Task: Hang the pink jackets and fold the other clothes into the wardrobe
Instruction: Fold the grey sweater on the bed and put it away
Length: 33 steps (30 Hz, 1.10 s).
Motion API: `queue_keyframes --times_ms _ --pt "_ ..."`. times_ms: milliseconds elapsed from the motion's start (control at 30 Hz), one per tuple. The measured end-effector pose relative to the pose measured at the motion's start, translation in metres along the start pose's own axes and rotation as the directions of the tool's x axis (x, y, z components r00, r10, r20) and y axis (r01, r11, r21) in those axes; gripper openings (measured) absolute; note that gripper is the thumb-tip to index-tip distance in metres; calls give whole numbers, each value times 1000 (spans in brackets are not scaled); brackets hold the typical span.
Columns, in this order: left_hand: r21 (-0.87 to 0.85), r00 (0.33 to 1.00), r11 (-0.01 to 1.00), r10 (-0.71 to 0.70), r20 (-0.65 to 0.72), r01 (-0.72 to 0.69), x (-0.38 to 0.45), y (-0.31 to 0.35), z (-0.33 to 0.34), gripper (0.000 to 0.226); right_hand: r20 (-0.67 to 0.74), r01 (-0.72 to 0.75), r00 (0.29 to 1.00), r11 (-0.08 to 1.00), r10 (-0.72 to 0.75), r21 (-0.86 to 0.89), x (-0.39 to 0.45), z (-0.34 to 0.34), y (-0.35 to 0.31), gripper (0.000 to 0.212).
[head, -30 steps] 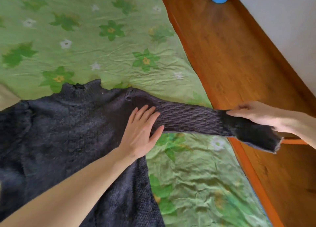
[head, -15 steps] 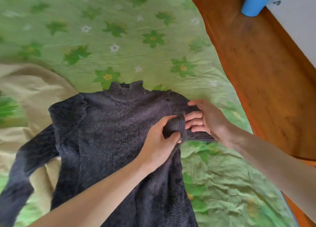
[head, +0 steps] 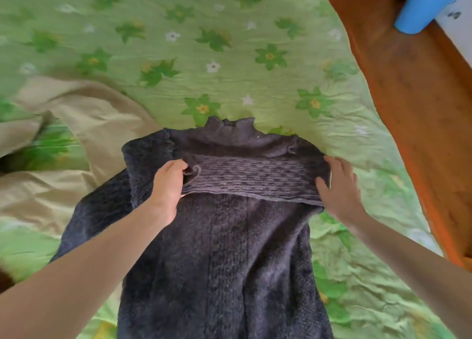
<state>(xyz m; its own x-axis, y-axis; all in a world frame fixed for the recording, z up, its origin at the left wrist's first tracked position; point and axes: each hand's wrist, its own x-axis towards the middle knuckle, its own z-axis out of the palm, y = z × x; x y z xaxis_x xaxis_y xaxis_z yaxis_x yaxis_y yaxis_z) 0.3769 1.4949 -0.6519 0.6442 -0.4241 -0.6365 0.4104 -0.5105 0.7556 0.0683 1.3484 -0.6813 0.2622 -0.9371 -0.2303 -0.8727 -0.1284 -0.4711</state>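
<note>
A dark knitted sweater (head: pixel 222 249) is being laid flat on the green flowered bedspread (head: pixel 229 58), one sleeve (head: pixel 252 180) folded across its chest. The sleeve's cuff is being pinched by the left hand (head: pixel 167 185); the right hand (head: pixel 339 188) (fingers spread, grip released) is being pressed on the fold at the sweater's shoulder.

Sweater (head: pixel 229 249) on bedspread (head: pixel 229 65); sleeve (head: pixel 255 179) folded across chest.

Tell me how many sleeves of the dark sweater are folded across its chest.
1. One sleeve lies across the sweater chest, cuff held by the left hand; the other sleeve trails off to the left.
</note>
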Motion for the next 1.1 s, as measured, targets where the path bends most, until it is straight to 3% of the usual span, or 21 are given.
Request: queue_keyframes --times_ms 67,133,233,300,433,633,833,933,1000,1100 --pt "126 996 990 47 81 -57 6 -6 -10 39 19 -2 1000 1000 2 15 1 4 2 63" --pt "324 974 923 165 156 -208 11 -15 -16 50 4 51 999 999 -51 14 2 6 4 65" --pt "410 936 844 342 87 -346 17 -28 -21 21 -20 182 983 983 -183 -38 0 10 5 60" --pt "390 918 857 391 -65 -337 21 -30 -27 7 -18 217 976 974 -219 -70 -3 15 5 61" --pt "404 883 880 379 -278 -250 29 -34 -44 22 24 221 975 964 -220 -147 -5 28 4 70" --pt "492 872 838 406 -274 -236 31 -31 -46 21 161 202 975 901 -150 -385 -2 44 2 82" --pt "571 892 801 378 -250 -180 27 -21 -51 32 236 181 969 864 -75 -470 4 44 -3 83" --pt "684 845 687 497 -198 -244 23 -17 -66 22 94 220 975 861 -199 -459 -5 44 -12 73" --pt "697 788 647 584 -194 -308 19 -17 -78 25 38 311 944 841 -329 -443 -13 48 -26 63" --pt "711 729 622 645 -228 -328 19 -22 -103 19 108 488 864 769 -491 -413 -25 63 -58 59"
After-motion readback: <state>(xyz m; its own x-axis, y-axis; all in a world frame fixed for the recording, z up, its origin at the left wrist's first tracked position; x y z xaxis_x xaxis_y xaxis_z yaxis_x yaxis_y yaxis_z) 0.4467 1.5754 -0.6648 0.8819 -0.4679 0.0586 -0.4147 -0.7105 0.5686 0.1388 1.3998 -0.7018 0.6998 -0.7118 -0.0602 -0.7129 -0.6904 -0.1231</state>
